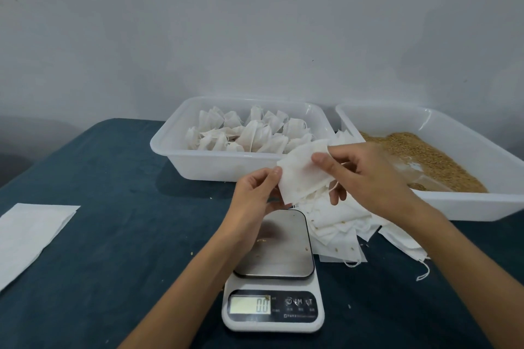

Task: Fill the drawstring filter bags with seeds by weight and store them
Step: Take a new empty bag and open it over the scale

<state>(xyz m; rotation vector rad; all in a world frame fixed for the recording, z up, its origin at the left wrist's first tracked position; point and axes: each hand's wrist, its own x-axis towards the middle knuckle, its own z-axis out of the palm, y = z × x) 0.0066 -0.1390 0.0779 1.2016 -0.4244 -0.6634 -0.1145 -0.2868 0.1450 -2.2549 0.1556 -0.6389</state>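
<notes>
Both hands are up over the scale, and between them hangs one empty filter bag. The left hand pinches the bag's near-left edge between thumb and fingertips; the right hand grips its far-right corner, thumb pressed on top, fingers curled underneath. The bag lies flat and tilted, its long axis running from the near left up to the far right, straight from one hand to the other. Which end is the mouth, I can't tell from here.

The seeds sit in the right tray, just beyond the right hand, so that hand looks the closer one for scooping, once the bag is opened. The scale's plate is bare apart from a few stray grains, and its display reads zero.

Under the right wrist, a loose heap of empty bags spills beside the scale, touching its right edge; that could crowd the plate. Filled bags pile in the far tray. A white sheet lies well off to the left on the blue table.
</notes>
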